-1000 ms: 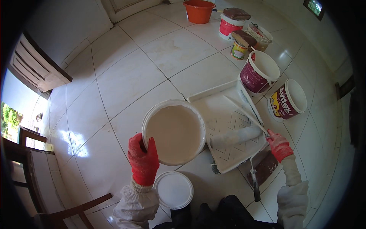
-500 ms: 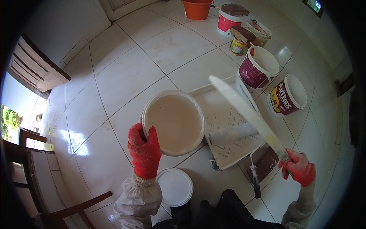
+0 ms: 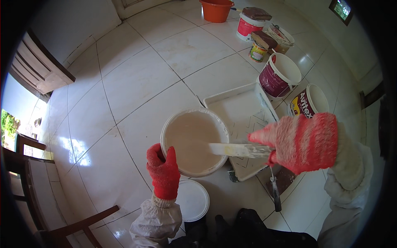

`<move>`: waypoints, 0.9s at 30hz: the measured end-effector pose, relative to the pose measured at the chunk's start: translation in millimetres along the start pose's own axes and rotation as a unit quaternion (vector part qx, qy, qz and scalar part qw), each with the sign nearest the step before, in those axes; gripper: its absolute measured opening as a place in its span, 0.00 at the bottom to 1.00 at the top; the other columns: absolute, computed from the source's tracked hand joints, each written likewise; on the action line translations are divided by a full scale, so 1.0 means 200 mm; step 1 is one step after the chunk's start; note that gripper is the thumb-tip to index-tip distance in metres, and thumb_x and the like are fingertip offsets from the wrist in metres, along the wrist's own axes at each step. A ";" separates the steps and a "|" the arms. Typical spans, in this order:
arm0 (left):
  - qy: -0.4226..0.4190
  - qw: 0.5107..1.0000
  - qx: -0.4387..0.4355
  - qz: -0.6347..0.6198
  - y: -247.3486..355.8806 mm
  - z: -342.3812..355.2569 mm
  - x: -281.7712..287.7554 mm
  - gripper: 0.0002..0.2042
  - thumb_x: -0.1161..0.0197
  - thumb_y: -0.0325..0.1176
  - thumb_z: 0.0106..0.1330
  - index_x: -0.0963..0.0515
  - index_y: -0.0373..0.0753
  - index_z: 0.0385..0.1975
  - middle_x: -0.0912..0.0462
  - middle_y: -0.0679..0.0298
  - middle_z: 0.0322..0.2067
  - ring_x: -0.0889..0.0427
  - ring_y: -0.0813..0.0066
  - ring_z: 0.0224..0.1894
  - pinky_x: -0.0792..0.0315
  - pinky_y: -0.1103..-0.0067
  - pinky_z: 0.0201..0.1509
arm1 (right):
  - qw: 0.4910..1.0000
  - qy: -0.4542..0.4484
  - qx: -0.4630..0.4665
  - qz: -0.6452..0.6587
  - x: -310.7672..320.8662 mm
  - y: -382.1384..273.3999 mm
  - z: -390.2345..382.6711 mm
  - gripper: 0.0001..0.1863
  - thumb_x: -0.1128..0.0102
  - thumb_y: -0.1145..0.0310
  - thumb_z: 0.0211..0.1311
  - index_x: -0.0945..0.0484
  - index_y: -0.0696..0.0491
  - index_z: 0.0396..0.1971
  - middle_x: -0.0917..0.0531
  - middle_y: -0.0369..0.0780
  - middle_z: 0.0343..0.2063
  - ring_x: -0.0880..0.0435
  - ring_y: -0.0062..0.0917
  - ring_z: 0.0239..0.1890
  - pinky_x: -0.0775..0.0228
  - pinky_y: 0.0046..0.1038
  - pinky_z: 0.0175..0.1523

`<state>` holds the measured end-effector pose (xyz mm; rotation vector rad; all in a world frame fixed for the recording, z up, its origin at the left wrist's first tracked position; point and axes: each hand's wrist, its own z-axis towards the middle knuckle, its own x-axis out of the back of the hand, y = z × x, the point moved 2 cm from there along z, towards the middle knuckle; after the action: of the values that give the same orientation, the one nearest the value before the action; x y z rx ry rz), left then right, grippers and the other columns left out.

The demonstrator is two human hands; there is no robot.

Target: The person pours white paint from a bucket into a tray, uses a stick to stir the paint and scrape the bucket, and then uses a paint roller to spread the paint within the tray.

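My left hand (image 3: pixel 162 172), in a red glove, grips the near left rim of a white bucket (image 3: pixel 178 163) of creamy beige paint. My right hand (image 3: pixel 301 144), also red-gloved, is closed on a flat paint-smeared wooden stick (image 3: pixel 245 150), whose far end reaches down into the paint over the bucket's right rim. Beside the bucket lies a white paint tray (image 3: pixel 242 101) with grooves and thin paint; the roller inside is mostly hidden. A black-handled roller frame (image 3: pixel 276 194) lies by a brown board. A white round lid (image 3: pixel 192 200) rests below the bucket, against my dark boot.
Two open buckets (image 3: pixel 273 84) (image 3: pixel 315 101) stand right of the tray. Farther back are covered pails (image 3: pixel 248 29), a small tin (image 3: pixel 258 51) and an orange tub (image 3: pixel 216 11). An open door (image 3: pixel 43 66) is at left; a wooden chair (image 3: pixel 95 221) is lower left.
My right hand has lifted the stick from across the tray, swung it forward and left, and dipped its end into the paint bucket. My left hand and the bucket shifted slightly right.
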<state>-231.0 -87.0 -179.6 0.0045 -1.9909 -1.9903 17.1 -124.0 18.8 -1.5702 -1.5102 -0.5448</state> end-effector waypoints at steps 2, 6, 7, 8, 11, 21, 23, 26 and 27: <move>0.010 1.000 0.020 -0.009 -0.04 0.00 0.01 0.10 0.36 0.29 0.60 0.28 0.34 0.38 0.21 0.65 0.26 0.25 0.80 0.28 0.29 0.80 0.35 | 1.000 0.012 -0.003 0.024 0.05 -0.06 0.02 0.21 0.34 0.65 0.52 0.24 0.52 0.48 0.18 0.45 0.35 0.16 0.31 0.29 0.25 0.30 0.34; 0.029 0.997 0.068 -0.016 -0.12 0.02 0.05 0.10 0.36 0.30 0.60 0.28 0.34 0.38 0.22 0.66 0.26 0.26 0.81 0.28 0.29 0.80 0.34 | 0.980 -0.011 -0.049 0.191 0.08 -0.12 -0.01 0.19 0.31 0.60 0.51 0.19 0.54 0.41 0.19 0.41 0.43 0.18 0.25 0.33 0.26 0.25 0.40; 0.037 0.994 0.103 -0.009 -0.14 0.02 0.06 0.10 0.36 0.30 0.60 0.28 0.34 0.38 0.22 0.66 0.26 0.27 0.82 0.28 0.29 0.81 0.34 | 0.962 -0.017 -0.051 0.267 0.06 -0.12 -0.01 0.19 0.29 0.60 0.49 0.18 0.54 0.39 0.19 0.40 0.45 0.18 0.22 0.34 0.26 0.24 0.40; 0.034 0.996 0.078 -0.028 -0.15 0.02 0.07 0.11 0.36 0.30 0.61 0.28 0.34 0.38 0.22 0.67 0.26 0.27 0.82 0.28 0.30 0.81 0.34 | 0.945 -0.026 -0.061 0.321 0.05 -0.12 -0.01 0.19 0.26 0.60 0.47 0.17 0.54 0.37 0.19 0.39 0.47 0.19 0.19 0.34 0.26 0.22 0.40; 0.038 0.995 0.080 -0.054 -0.17 0.00 0.07 0.11 0.37 0.30 0.61 0.28 0.34 0.39 0.23 0.67 0.26 0.28 0.82 0.27 0.30 0.81 0.34 | 0.877 0.060 0.039 0.475 -0.08 -0.16 0.02 0.18 0.20 0.68 0.36 0.17 0.53 0.30 0.20 0.43 0.48 0.20 0.15 0.33 0.27 0.21 0.37; 0.046 0.992 0.094 -0.068 -0.15 -0.01 0.07 0.11 0.37 0.29 0.61 0.28 0.35 0.40 0.21 0.65 0.29 0.25 0.81 0.30 0.29 0.80 0.37 | 0.643 0.442 0.028 0.625 -0.29 -0.13 0.45 0.10 0.39 0.64 0.61 0.25 0.53 0.37 0.23 0.32 0.24 0.25 0.15 0.26 0.30 0.23 0.30; 0.052 0.992 0.085 -0.072 -0.16 -0.01 0.06 0.11 0.37 0.29 0.61 0.28 0.35 0.40 0.21 0.65 0.28 0.25 0.81 0.30 0.29 0.80 0.37 | 0.606 0.496 0.132 0.608 -0.23 -0.10 0.56 0.10 0.47 0.62 0.67 0.26 0.52 0.41 0.28 0.28 0.19 0.29 0.11 0.22 0.36 0.22 0.25; 0.063 0.992 0.064 -0.086 -0.16 -0.01 0.06 0.11 0.37 0.29 0.61 0.28 0.35 0.40 0.21 0.66 0.28 0.26 0.82 0.29 0.29 0.81 0.36 | 0.536 0.484 0.092 0.686 -0.21 -0.15 0.70 0.11 0.49 0.60 0.69 0.26 0.52 0.34 0.31 0.28 0.16 0.32 0.13 0.19 0.36 0.26 0.26; 0.062 0.993 0.058 -0.084 -0.16 -0.01 0.06 0.10 0.37 0.29 0.61 0.28 0.35 0.40 0.21 0.66 0.27 0.26 0.82 0.29 0.30 0.81 0.35 | 0.472 0.472 0.133 0.732 -0.22 -0.20 0.75 0.16 0.51 0.57 0.70 0.30 0.52 0.27 0.34 0.29 0.14 0.33 0.16 0.16 0.36 0.28 0.26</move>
<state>-248.5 -92.2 -209.0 0.3257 -2.0832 -1.9168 -66.2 -32.3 -83.5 -1.2756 0.7712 -0.0066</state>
